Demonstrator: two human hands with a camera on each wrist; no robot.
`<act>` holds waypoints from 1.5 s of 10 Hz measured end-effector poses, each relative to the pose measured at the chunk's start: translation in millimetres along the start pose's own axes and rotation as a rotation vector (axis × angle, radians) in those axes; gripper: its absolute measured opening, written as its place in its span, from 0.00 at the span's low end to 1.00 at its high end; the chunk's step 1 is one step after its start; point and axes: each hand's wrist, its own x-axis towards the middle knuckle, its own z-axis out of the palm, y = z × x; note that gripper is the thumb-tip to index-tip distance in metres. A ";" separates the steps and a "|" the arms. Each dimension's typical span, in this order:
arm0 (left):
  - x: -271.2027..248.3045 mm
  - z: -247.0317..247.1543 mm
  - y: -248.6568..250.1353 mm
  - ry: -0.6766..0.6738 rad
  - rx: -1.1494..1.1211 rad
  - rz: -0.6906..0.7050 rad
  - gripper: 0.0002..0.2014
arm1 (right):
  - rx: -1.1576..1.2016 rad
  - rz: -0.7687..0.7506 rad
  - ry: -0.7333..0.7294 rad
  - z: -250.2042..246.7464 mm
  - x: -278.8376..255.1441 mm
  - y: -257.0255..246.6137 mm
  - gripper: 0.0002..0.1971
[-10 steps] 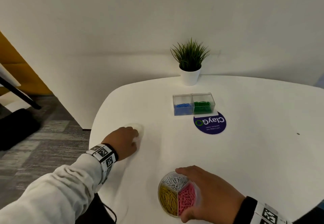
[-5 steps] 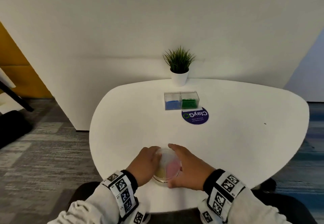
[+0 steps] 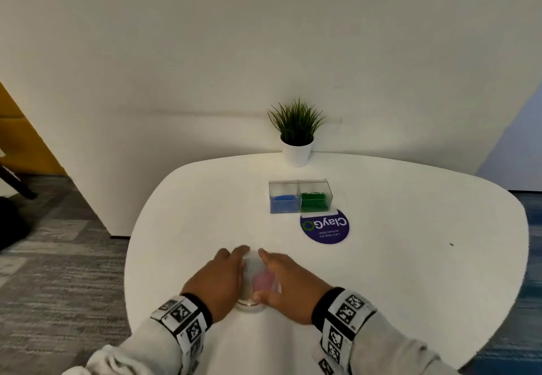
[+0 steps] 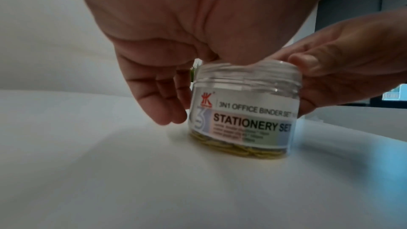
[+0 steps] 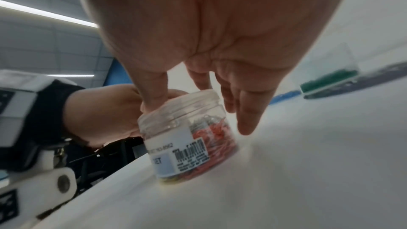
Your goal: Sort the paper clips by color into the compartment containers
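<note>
A round clear jar point(image 3: 255, 283) stands near the front edge of the white table point(image 3: 410, 257), between my two hands. A blurred clear lid covers its top; pink shows through. The left wrist view shows its label and yellow clips at the bottom of the jar point(image 4: 242, 111). Pink and white clips show in the jar point(image 5: 189, 138) in the right wrist view. My left hand point(image 3: 223, 275) holds the jar's left side, thumb on top. My right hand point(image 3: 289, 283) grips the lid's rim from the right. Farther back stands a clear two-compartment box point(image 3: 300, 187) with blue clips point(image 3: 283, 203) left and green clips point(image 3: 313, 201) right.
A small potted plant point(image 3: 296, 131) stands at the table's back edge against the white wall. A round purple sticker point(image 3: 324, 226) lies just in front of the box. A tiny dark speck point(image 3: 451, 244) sits at the right. Carpeted floor lies to the left.
My left hand came from the table's left side to the jar. The jar, open a second ago with its three colours showing, now has a clear lid on it and both hands round it.
</note>
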 end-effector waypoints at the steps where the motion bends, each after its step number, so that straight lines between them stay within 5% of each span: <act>1: 54.5 -25.3 -19.0 0.018 0.070 -0.041 0.23 | -0.071 -0.030 0.223 -49.5 39.7 11.4 0.31; 2: 95.8 -54.4 -33.3 -0.027 0.167 -0.026 0.23 | 0.001 0.084 0.582 -116.0 79.3 44.2 0.12; 3: 133.1 -77.5 -22.3 0.100 0.193 0.014 0.23 | 0.032 0.317 0.611 -170.2 120.0 93.3 0.08; 4: 179.4 -85.9 11.7 0.053 -0.118 -0.073 0.20 | 0.149 0.519 0.348 -188.6 150.7 125.9 0.11; 5: 221.9 -79.2 38.1 -0.117 -0.853 -0.408 0.06 | 0.313 0.581 0.215 -182.5 160.0 139.8 0.09; 6: 240.1 -78.2 48.8 -0.134 -1.257 -0.674 0.12 | 0.523 0.596 0.150 -179.8 153.3 141.3 0.04; 8: 224.4 -85.5 59.2 -0.120 -1.451 -0.760 0.12 | 0.905 0.608 0.165 -182.3 123.3 124.6 0.21; 10: 192.7 -95.9 62.3 -0.093 -1.133 -0.683 0.30 | 1.140 0.632 0.272 -180.1 89.5 103.4 0.12; 11: 177.8 -103.5 62.5 -0.264 -0.813 -0.531 0.34 | 0.821 0.626 0.177 -168.2 85.5 99.1 0.10; 12: 166.7 -105.0 65.5 -0.387 -0.488 -0.448 0.30 | 0.477 0.614 0.160 -151.7 77.2 97.4 0.10; 13: 154.5 -102.3 72.0 -0.505 -0.107 -0.234 0.27 | 0.414 0.610 0.116 -136.8 64.9 93.0 0.12; 14: 145.4 -106.4 69.8 -0.550 0.030 -0.126 0.28 | 0.345 0.590 0.050 -136.9 57.7 92.5 0.09; 15: 130.1 -132.8 64.1 -0.414 -0.074 -0.186 0.18 | 0.337 0.601 0.134 -148.6 43.1 94.3 0.05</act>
